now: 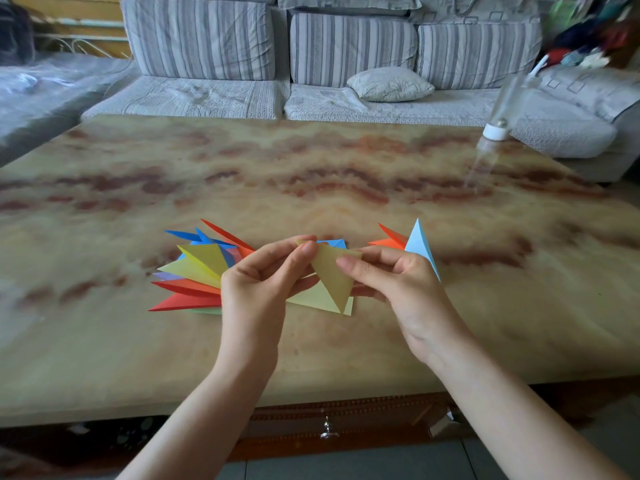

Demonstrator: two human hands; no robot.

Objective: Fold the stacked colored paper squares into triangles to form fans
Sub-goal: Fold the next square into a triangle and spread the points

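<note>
**Yellow paper pinched above the desk**

A fanned pile of folded coloured paper triangles (194,271) lies on the marbled desk (311,174). A yellow folded paper triangle (330,275), point downward, is pinched by the left hand (256,289) and right hand (398,282). An orange and light-blue pair of paper triangles (412,242) lies just behind the right hand.

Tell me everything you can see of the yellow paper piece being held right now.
The yellow paper piece is thin, matte, pale yellow, folded into a narrow triangle with its point down. It is held above the marble-patterned table. The left hand pinches its upper left corner, the right hand its upper right. Behind it lies a lighter yellow sheet, its contact unclear.
</note>
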